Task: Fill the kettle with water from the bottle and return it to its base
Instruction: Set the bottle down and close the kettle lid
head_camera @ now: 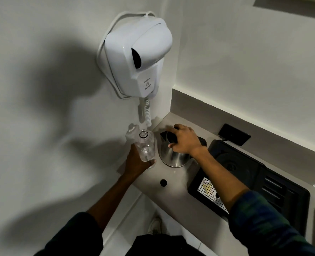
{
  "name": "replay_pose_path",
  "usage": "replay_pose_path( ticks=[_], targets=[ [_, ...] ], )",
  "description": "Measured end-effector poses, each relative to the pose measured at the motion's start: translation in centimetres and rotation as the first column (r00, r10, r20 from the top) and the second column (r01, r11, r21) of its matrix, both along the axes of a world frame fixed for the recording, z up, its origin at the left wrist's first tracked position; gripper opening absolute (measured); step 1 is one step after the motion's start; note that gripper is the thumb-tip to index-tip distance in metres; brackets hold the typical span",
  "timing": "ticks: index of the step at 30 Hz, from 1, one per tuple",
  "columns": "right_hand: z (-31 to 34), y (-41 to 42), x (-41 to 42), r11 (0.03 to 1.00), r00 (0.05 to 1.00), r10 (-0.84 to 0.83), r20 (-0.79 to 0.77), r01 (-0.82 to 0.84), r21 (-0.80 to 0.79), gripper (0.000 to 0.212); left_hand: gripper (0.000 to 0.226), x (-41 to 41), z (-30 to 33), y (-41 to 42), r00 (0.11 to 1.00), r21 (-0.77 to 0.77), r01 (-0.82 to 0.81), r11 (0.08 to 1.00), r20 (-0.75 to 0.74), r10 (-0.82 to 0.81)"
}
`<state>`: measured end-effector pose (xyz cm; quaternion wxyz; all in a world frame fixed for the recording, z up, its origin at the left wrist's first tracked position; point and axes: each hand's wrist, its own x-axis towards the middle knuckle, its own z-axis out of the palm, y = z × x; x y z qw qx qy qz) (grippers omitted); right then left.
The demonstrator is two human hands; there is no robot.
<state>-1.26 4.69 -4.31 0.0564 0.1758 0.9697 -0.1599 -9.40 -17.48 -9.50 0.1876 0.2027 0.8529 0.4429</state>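
Note:
A clear plastic bottle (146, 146) stands upright with no cap at the counter's far left corner. My left hand (137, 160) is wrapped around its lower half. Just right of it sits the steel kettle (173, 157) with a black lid and handle. My right hand (184, 140) lies flat over the kettle's top, fingers spread across the lid. A small black bottle cap (163, 182) lies on the counter in front of the kettle. The kettle's base is hidden beneath it.
A black tray (260, 182) with a perforated metal plate fills the counter's right side. A black wall socket (234, 134) sits behind it. A white wall-mounted hair dryer (136, 56) with a coiled cord hangs above the bottle. The grey counter (171, 198) ends near my body.

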Motion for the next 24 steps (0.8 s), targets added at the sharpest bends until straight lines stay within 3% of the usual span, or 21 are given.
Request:
replay_pose_path(
  ticks=[3, 5, 7, 9, 12, 16, 20, 24],
  targets=[
    [-1.1, -0.8, 0.7, 0.999, 1.000, -0.016, 0.014, 0.015, 0.052, 0.077, 0.052, 1.9, -1.9, 0.0, 0.997, -0.101, -0.010, 0.995, 0.076, 0.018],
    [-2.7, -1.9, 2.1, 0.986, 0.997, -0.069, -0.042, 0.074, 0.152, 0.073, 0.070, 3.4, -2.9, -0.2, 0.973, -0.279, 0.034, 0.960, 0.230, 0.032],
    [-4.3, -2.9, 4.0, 0.961, 0.981, -0.136, -0.139, 0.164, 0.221, 0.073, 0.091, 4.9, -3.6, -0.2, 0.942, -0.365, 0.206, 0.908, 0.326, -0.083],
    [-5.7, -3.4, 5.6, 0.946, 0.969, -0.158, -0.191, 0.204, 0.253, 0.075, 0.095, 6.2, -4.1, 0.0, 0.929, -0.418, 0.338, 0.844, 0.295, -0.226],
    [-6.8, -3.3, 6.9, 0.939, 0.968, -0.162, -0.190, 0.210, 0.273, 0.077, 0.075, 7.2, -5.0, 0.6, 0.887, -0.510, 0.444, 0.737, 0.132, -0.442],
    [-6.7, -3.2, 7.1, 0.946, 0.968, -0.167, -0.186, 0.210, 0.246, 0.075, 0.044, 7.4, -5.8, 1.3, 0.780, -0.573, 0.540, 0.617, 0.065, -0.622],
    [-6.4, -3.1, 7.3, 0.955, 0.969, -0.167, -0.184, 0.205, 0.212, 0.075, 0.037, 7.5, -5.4, 1.9, 0.764, -0.543, 0.529, 0.652, -0.030, -0.645],
    [-6.3, -2.9, 7.3, 0.962, 0.968, -0.173, -0.180, 0.205, 0.181, 0.074, 0.037, 7.7, -2.1, 1.9, 0.811, -0.337, 0.440, 0.832, -0.250, -0.530]
  ],
)
